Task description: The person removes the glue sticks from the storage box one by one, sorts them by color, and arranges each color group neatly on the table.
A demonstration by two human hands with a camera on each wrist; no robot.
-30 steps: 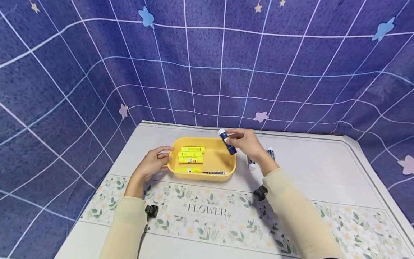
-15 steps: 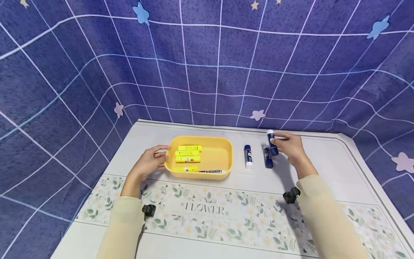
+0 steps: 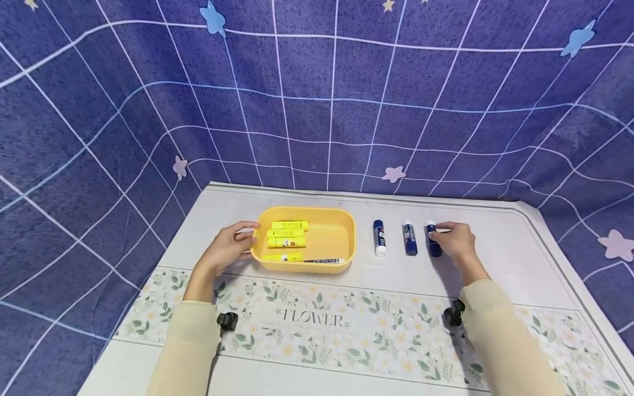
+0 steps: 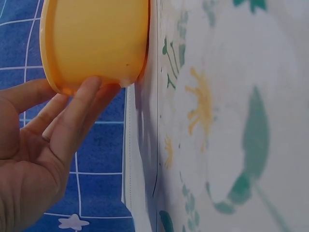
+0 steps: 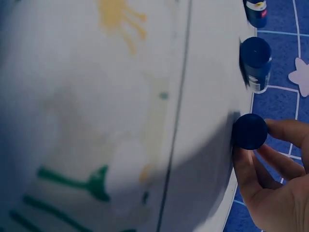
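My right hand (image 3: 457,242) pinches a dark blue glue stick (image 3: 434,245) with a white end between thumb and fingers, lying on or just at the table at the right. Two similar blue glue sticks lie to its left, a middle glue stick (image 3: 410,238) and a left glue stick (image 3: 379,238) whose white end points toward me. At the left, my left hand (image 3: 228,247) grips the near-left end of a yellow plastic bin (image 4: 96,43), thumb at the rim and fingers against the outer wall. Inside lie several yellow sticks (image 3: 286,242) and a dark, slim pen-like stick (image 3: 322,261).
A white table cover (image 3: 500,247) with a floral band and the word FLOWER (image 3: 312,318) spreads under everything. Behind the table's back edge hangs a blue curtain (image 3: 307,121) with grid lines and stars.
My right hand has carried the blue glue stick from above the bin rightward, over the middle glue stick, and down to the table at its right. My left hand stays at the bin.
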